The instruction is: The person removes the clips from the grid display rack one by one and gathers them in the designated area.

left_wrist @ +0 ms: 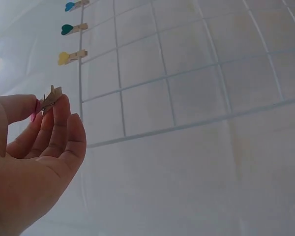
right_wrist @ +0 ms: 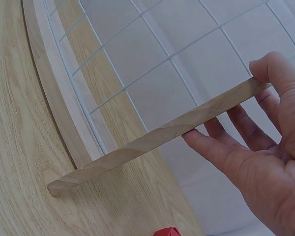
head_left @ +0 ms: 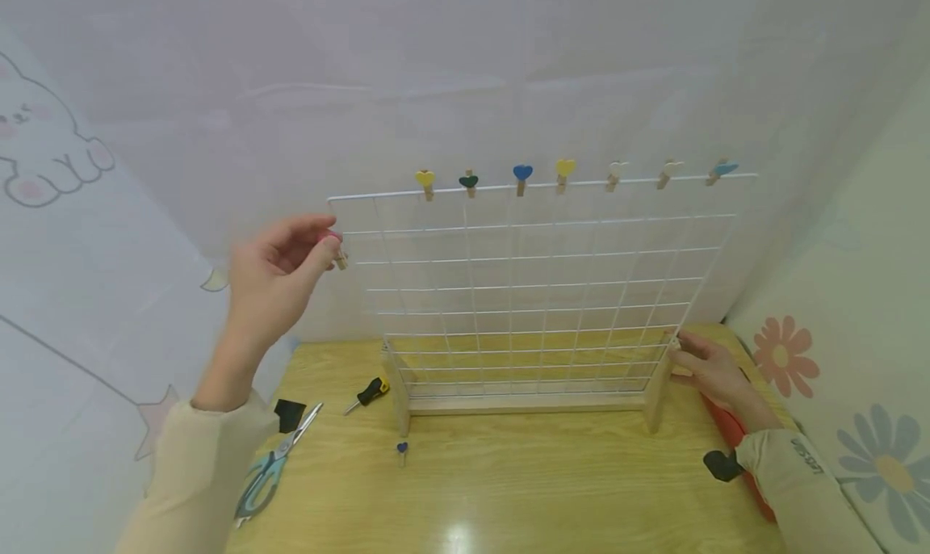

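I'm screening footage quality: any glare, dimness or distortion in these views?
Head view: a glare patch on the table at the picture's bottom edge; left wrist view: dim, with the left hand in shadow; right wrist view: the wooden base rail looks bowed, probably lens distortion.

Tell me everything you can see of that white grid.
The grid is white wire, likely coated metal, crossed into rectangular cells. It stands upright above the table, its lower part between two wooden posts, along a wooden bar. Seven heart-topped pegs clip onto its top wire, whose left end is bare. The right hand grips the right post; whether the left hand touches the grid is unclear.
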`<state>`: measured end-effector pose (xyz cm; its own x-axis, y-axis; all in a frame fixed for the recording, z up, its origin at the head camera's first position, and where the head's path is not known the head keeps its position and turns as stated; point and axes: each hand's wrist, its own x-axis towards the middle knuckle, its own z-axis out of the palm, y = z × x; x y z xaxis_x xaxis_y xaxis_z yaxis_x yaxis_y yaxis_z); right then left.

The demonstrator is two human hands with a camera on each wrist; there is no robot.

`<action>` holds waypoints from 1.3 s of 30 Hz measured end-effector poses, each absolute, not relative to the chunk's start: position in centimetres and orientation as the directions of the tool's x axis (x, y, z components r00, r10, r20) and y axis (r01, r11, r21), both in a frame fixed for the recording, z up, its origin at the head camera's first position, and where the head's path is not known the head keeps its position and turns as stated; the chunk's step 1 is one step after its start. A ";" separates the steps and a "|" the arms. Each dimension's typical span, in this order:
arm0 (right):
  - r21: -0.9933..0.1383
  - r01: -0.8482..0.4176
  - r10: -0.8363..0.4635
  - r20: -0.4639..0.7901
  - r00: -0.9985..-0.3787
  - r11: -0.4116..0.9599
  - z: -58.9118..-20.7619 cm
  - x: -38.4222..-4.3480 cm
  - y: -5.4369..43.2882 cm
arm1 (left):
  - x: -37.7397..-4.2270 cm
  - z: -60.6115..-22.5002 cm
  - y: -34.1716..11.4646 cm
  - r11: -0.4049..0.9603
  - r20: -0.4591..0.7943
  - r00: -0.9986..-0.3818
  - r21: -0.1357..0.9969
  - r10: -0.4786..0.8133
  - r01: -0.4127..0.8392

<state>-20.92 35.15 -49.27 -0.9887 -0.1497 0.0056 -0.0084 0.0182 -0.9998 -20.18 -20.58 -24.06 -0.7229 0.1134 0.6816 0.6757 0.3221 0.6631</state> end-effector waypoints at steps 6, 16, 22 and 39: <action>-1.000 -0.026 -0.162 0.023 -0.987 0.013 -49.5 -21.0 35.2 | -19.8 -27.3 -21.9 0.384 0.593 -0.796 0.711 0.121 0.589; -0.999 -0.030 -0.161 0.026 -0.987 0.022 -49.5 -21.0 35.3 | -19.9 -31.8 -23.0 0.411 0.496 -0.858 0.759 0.138 0.505; -0.999 -0.026 -0.156 0.022 -0.988 0.023 -49.5 -21.0 35.3 | -20.0 -35.4 -23.4 0.447 0.407 -0.901 0.785 0.151 0.429; -0.999 -0.025 -0.158 0.020 -0.987 0.029 -49.3 -20.9 35.3 | -19.3 -45.4 -25.3 0.476 0.193 -0.978 0.854 0.084 0.209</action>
<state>-20.90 35.25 -49.32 -0.9872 -0.1583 0.0199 -0.0248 0.0286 -0.9993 -19.28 -25.30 -45.42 -0.9776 0.0842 0.1928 0.2095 0.4761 0.8541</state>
